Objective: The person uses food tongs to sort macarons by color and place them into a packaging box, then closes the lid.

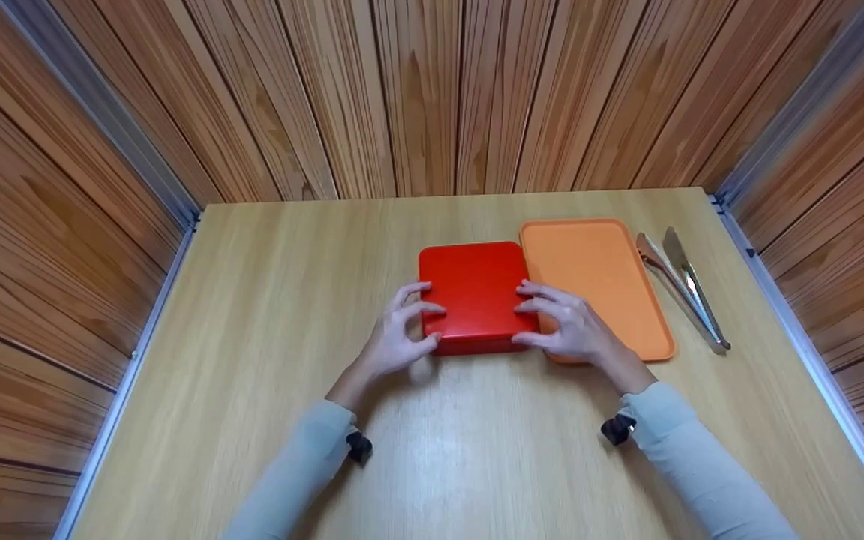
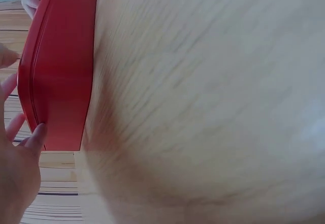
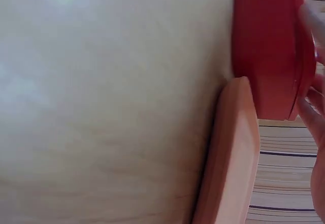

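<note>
A red box [image 1: 473, 289] with its lid on sits flat on the table. Its lid seam shows along the side in the left wrist view, where the box [image 2: 63, 66] stands at the upper left. My left hand [image 1: 400, 337] grips the lid's left edge, fingers over the top and thumb at the near-left corner. On the opposite side my right hand [image 1: 568, 322] holds the right edge the same way, thumb at the near-right corner. In the right wrist view the box [image 3: 266, 51] touches an orange tray [image 3: 231, 158], and some fingertips are hidden.
The orange tray [image 1: 589, 270] lies flat right of the box, under my right hand. Metal tongs [image 1: 683, 289] rest on the table beyond the tray. Wooden panels [image 1: 417, 97] close off the back and both sides of the table [image 1: 267, 300].
</note>
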Motion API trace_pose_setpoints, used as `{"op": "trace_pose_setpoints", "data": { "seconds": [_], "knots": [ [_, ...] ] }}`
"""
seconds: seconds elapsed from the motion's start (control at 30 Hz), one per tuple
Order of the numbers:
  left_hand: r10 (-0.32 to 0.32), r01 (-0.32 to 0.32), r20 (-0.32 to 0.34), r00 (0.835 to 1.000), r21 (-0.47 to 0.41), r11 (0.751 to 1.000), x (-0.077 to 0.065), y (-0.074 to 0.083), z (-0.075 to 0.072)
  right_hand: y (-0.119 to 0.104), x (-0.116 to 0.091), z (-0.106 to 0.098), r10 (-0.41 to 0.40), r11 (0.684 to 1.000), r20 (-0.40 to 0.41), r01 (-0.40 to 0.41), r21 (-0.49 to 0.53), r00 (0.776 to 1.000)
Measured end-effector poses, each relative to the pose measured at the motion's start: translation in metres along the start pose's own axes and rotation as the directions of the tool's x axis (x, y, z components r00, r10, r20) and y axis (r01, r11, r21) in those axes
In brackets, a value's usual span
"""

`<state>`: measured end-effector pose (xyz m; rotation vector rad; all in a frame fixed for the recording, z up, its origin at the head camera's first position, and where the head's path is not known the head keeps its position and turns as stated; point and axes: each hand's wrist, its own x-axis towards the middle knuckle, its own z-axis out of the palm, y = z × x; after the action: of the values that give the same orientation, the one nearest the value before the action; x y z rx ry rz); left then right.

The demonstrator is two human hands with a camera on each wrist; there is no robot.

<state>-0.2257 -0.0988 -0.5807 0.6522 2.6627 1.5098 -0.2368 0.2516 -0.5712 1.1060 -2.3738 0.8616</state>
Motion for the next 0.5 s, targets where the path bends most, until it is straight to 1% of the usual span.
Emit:
{"op": "trace_pose_setpoints", "data": {
  "seconds": [0.07,0.13,0.2,0.23,0.3,0.37,0.47,0.5],
  "knots": [
    [-0.031,0.031,-0.023,0.999,-0.012,0.999,0.003,0.001,0.000,-0.001,0.006,-0.001,0.053,0.998,-0.032,-0.052,0.019,0.998],
    [-0.069,0.068,-0.053,0.996,-0.027,0.997,0.008,0.003,0.000,-0.002,0.014,-0.003,0.129,0.991,-0.052,-0.127,0.040,0.990],
    [-0.120,0.118,-0.079,0.990,-0.033,0.993,0.014,0.005,0.001,-0.003,0.023,-0.004,0.230,0.972,-0.052,-0.227,0.058,0.972],
    [-0.149,0.146,-0.090,0.985,-0.037,0.989,0.018,0.007,0.002,-0.004,0.028,-0.004,0.287,0.957,-0.046,-0.284,0.068,0.957],
    [-0.215,0.211,-0.108,0.971,-0.050,0.976,0.024,0.010,0.004,-0.005,0.036,-0.003,0.407,0.911,-0.014,-0.404,0.084,0.913],
    [-0.283,0.277,-0.112,0.953,-0.064,0.959,0.031,0.013,0.006,-0.006,0.043,0.000,0.516,0.851,0.030,-0.516,0.094,0.856],
    [-0.360,0.352,-0.111,0.926,-0.085,0.932,0.040,0.017,0.012,-0.006,0.053,0.007,0.628,0.768,0.096,-0.635,0.089,0.773],
    [-0.376,0.368,-0.109,0.920,-0.086,0.926,0.043,0.018,0.013,-0.006,0.056,0.010,0.650,0.748,0.109,-0.658,0.086,0.752]
  ]
}}
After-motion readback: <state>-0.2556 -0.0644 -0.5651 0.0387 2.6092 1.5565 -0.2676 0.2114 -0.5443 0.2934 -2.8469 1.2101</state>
